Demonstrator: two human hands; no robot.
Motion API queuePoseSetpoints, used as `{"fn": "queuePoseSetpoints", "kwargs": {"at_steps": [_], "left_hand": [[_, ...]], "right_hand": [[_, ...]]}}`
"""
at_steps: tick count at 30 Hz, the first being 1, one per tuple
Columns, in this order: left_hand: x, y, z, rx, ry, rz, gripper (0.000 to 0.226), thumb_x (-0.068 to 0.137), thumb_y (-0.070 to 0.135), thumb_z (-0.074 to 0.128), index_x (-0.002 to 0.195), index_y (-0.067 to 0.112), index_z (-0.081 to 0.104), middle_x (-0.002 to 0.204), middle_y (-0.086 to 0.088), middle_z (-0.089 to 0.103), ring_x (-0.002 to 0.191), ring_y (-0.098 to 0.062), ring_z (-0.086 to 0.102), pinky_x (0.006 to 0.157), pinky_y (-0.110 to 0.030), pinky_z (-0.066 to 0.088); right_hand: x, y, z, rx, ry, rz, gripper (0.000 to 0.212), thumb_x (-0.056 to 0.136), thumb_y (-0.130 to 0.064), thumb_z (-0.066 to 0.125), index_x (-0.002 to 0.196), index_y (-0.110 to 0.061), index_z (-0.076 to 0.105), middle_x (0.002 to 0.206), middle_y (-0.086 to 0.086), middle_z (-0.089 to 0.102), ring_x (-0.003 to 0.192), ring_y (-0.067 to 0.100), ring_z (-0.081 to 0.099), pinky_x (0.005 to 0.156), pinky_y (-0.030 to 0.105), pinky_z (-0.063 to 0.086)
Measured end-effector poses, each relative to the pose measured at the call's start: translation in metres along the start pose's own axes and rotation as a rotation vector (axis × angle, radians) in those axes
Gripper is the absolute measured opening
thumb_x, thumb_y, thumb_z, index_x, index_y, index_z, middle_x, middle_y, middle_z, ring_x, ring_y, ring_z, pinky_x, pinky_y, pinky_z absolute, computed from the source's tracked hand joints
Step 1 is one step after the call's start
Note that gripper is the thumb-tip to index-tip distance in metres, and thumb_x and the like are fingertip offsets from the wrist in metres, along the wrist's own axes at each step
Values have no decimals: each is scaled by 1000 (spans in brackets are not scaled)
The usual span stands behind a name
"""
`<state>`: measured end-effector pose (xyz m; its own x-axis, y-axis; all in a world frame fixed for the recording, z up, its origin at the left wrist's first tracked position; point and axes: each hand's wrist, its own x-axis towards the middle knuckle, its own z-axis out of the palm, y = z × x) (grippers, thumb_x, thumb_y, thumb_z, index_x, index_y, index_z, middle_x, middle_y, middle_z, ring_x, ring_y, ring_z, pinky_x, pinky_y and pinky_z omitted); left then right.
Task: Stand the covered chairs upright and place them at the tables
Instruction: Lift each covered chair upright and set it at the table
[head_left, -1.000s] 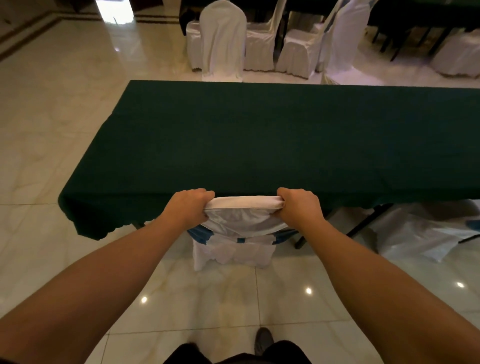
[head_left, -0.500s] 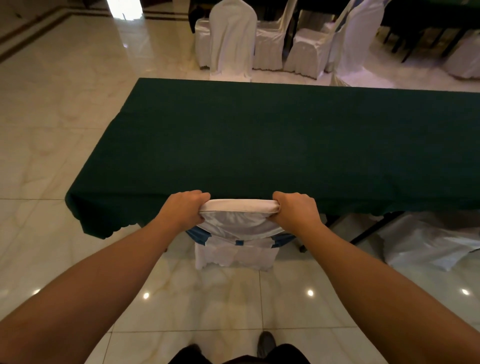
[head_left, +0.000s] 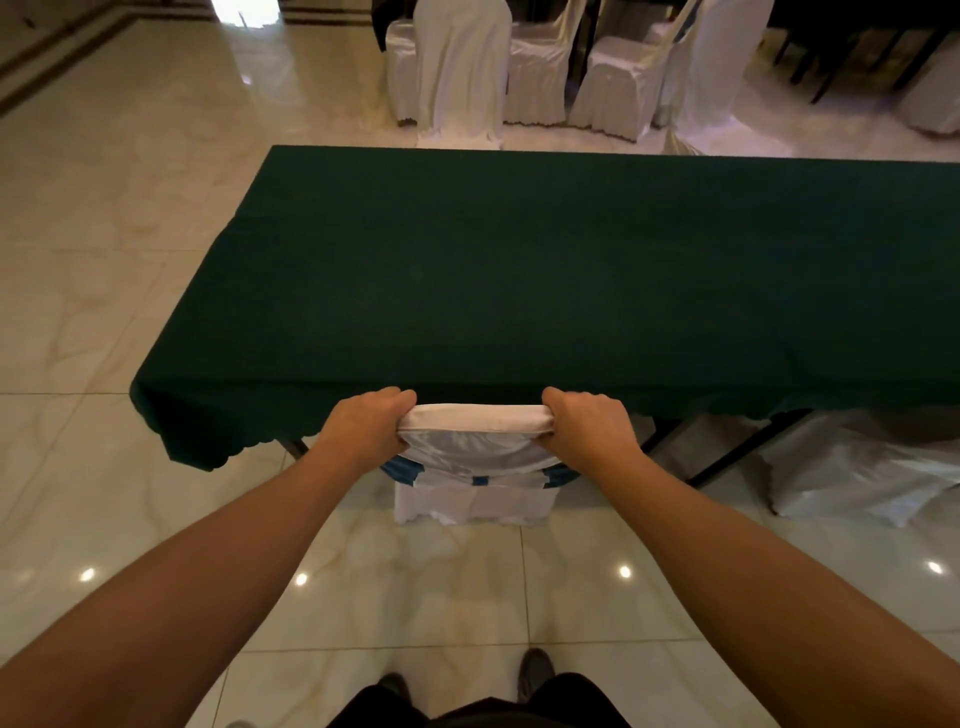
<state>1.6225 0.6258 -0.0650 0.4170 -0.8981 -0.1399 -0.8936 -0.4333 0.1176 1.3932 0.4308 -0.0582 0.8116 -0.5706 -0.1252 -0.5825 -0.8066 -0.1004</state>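
A chair in a white cover with a blue sash (head_left: 475, 457) stands upright at the near edge of a long table under a dark green cloth (head_left: 571, 270). My left hand (head_left: 371, 423) grips the left corner of the chair's top edge. My right hand (head_left: 589, 423) grips the right corner. The chair's seat is hidden under the hanging cloth. Another white covered chair (head_left: 852, 467) lies low on the floor under the table to the right, beside the black table legs.
Several white covered chairs (head_left: 462, 73) stand beyond the table's far edge, near more dark tables at the back right. Glossy marble floor (head_left: 104, 260) spreads to the left and behind me. My shoes (head_left: 535, 670) show at the bottom.
The chair and both hands have shifted slightly forward toward the table edge; my grip on the chair back is unchanged.
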Motion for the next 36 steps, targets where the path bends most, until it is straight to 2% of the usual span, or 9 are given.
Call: {"fn": "queuePoseSetpoints", "kwargs": {"at_steps": [4,6,8,11,14,19,24,29,36], "left_hand": [[1,-1,1,-62,-68,-51,39,73,42,83,89,38,47,88,10,57,74,-7,53,70,-28,48],[1,-2,0,-141,-104,-111,47,68,48,85,97,40,50,94,13,58,79,-7,54,72,-28,47],[-5,-4,-3,-216,-104,-140,69,59,62,83,115,43,49,107,17,58,89,-7,55,76,-31,49],[-16,-8,-12,-261,-76,-160,109,44,92,66,138,48,32,135,15,49,118,-14,50,90,-40,47],[-33,-15,-19,-293,36,-287,117,39,103,53,141,52,26,147,10,43,129,-18,44,94,-46,46],[-81,-48,-33,-300,232,-515,118,42,104,49,143,46,29,148,8,41,133,-18,40,96,-45,46],[-142,-119,-49,-316,363,-632,117,48,102,50,146,38,31,146,6,43,128,-17,44,96,-43,48],[-205,-222,-59,-303,458,-742,113,52,101,48,146,41,28,148,5,42,130,-20,43,95,-45,45],[-289,-397,-92,-365,484,-813,117,50,101,50,148,41,25,151,6,36,136,-17,33,102,-44,40]], "right_hand": [[6,4,-3,49,-77,-36,37,79,-44,77,90,-40,42,83,-11,60,65,5,48,56,27,38],[11,4,-9,103,-126,-71,41,74,-53,78,98,-41,46,91,-13,59,77,9,53,63,30,45],[13,0,-15,162,-149,-109,63,68,-73,71,117,-42,47,107,-13,58,95,11,52,77,35,50],[17,-15,-30,194,-167,-175,100,57,-97,52,141,-45,33,141,-7,49,129,19,42,98,48,46],[26,-42,-45,212,-163,-254,109,58,-100,44,149,-44,24,155,-3,37,143,24,27,108,54,37],[50,-105,-60,178,-109,-430,109,63,-98,43,153,-41,17,159,-2,31,147,25,20,113,52,33],[80,-200,-66,133,-84,-541,107,66,-91,53,153,-43,14,161,-3,27,148,25,19,113,53,32],[108,-325,-61,84,-116,-669,104,69,-87,56,153,-43,12,162,-1,24,148,26,17,113,56,32],[148,-525,-59,113,-105,-725,102,73,-81,61,153,-43,12,162,-2,24,147,26,19,112,55,32]]}}
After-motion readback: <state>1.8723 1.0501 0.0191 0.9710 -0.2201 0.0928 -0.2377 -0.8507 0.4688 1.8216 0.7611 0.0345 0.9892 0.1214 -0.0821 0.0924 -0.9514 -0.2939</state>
